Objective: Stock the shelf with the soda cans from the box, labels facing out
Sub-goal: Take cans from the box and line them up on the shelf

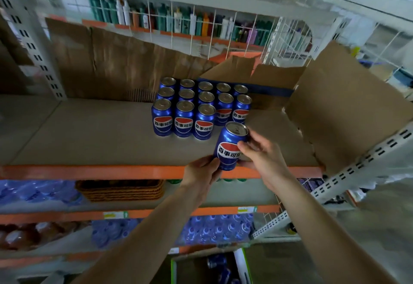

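Blue soda can, label outward, gripped by both hands: left hand at base, right hand at side. Fifteen stocked cans on shelf; box below.

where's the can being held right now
In the head view, right of centre: the held can sits between both hands at the shelf's orange front edge, just front-right of the stocked cans.

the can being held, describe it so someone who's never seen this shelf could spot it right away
Find the cardboard-lined shelf with the orange front edge, where a block of blue soda cans stands in rows. Just in front of that block, to its right, is the held can. It alone is tilted and gripped between the left hand and right hand.
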